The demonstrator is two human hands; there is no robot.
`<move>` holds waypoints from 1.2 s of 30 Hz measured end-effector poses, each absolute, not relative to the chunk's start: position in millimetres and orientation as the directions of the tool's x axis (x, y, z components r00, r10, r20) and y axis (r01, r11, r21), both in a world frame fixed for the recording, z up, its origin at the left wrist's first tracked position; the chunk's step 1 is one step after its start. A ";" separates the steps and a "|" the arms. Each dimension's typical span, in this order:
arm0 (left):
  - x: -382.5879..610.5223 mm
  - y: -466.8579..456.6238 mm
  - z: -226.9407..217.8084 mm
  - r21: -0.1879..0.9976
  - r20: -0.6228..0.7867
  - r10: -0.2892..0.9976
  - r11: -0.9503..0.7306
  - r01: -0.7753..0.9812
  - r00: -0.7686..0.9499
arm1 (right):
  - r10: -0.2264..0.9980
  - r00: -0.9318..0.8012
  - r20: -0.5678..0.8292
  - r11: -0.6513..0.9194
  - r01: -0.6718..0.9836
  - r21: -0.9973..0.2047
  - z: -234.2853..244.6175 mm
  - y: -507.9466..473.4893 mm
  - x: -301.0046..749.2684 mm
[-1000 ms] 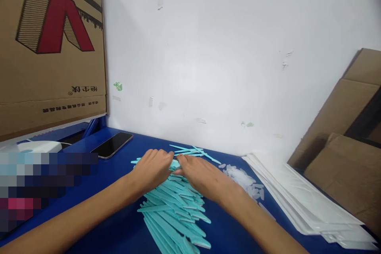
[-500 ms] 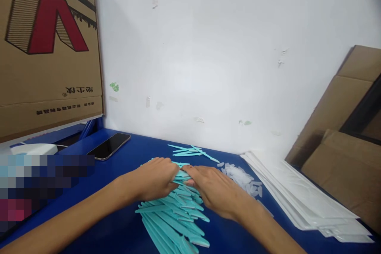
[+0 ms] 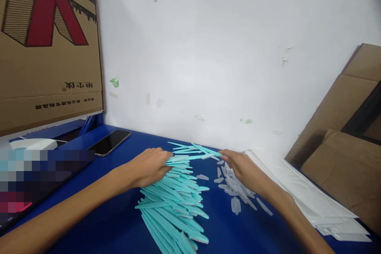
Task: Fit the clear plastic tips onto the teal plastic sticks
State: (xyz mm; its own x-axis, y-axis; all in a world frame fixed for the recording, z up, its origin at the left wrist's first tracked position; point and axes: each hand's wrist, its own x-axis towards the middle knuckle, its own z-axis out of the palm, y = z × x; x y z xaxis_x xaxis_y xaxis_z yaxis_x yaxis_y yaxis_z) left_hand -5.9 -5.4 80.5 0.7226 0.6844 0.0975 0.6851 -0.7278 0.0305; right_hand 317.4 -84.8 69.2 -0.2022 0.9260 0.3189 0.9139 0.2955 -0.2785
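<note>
A long fanned pile of teal eyebrow razors (image 3: 175,210) runs down the middle of the blue table. At its far end my left hand (image 3: 153,166) is closed on teal razors that stick out to the right of its fingers. My right hand (image 3: 238,162) is farther right, its thumb and fingers pinching the end of a teal razor (image 3: 212,151) beside a small far group of razors (image 3: 186,151). Beneath and beside the right hand lie translucent plastic blade caps (image 3: 235,184), some spread apart. The fingertips of both hands are partly hidden.
A phone (image 3: 110,143) lies at the back left, near a white device (image 3: 32,145). Flat white packets (image 3: 297,190) are stacked at right. A large cardboard box (image 3: 53,63) stands at left, folded cardboard (image 3: 342,158) at right. The white wall (image 3: 193,67) borders the table.
My right hand has moved right and away from my left hand, which stays at the pile's far end. A razor end is now pinched in the right fingers. Several caps look more scattered.
</note>
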 end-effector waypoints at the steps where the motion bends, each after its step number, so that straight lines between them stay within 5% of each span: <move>1: -4.9 -6.7 80.0 0.027 0.110 0.693 -0.718 0.695 0.712 | 0.926 -0.203 0.318 0.295 0.916 -0.274 68.6 -84.2 318.5; 13: 6.5 -24.7 76.8 -0.064 0.100 0.609 -0.785 0.616 0.787 | 0.857 -0.401 0.323 0.512 0.735 -0.445 68.0 -102.9 259.4; 19: 0.4 -7.3 80.9 -0.065 0.137 0.674 -0.725 0.686 0.726 | 0.919 -0.211 0.334 0.320 0.893 -0.317 71.4 -86.1 319.1; 30: 7.4 -17.1 75.9 -0.069 0.102 0.648 -0.753 0.655 0.755 | 0.945 -0.226 0.235 0.270 0.947 -0.172 50.1 -86.3 320.1; 33: 7.7 -17.6 75.7 -0.082 0.096 0.656 -0.744 0.663 0.748 | 0.928 -0.200 0.314 0.290 0.917 -0.273 67.7 -95.5 308.6; 36: 7.2 -15.9 73.0 -0.092 0.099 0.663 -0.736 0.670 0.742 | 0.931 -0.225 0.288 0.349 0.785 -0.512 83.5 -105.9 286.1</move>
State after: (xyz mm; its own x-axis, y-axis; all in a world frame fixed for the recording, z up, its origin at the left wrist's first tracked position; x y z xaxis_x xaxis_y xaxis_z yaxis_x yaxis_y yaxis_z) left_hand 7.2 -15.9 73.0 0.7420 0.6631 0.0986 0.6703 -0.7364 -0.0924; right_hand 286.1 -105.9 83.5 -0.2255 0.9307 0.2880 0.7852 0.3486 -0.5117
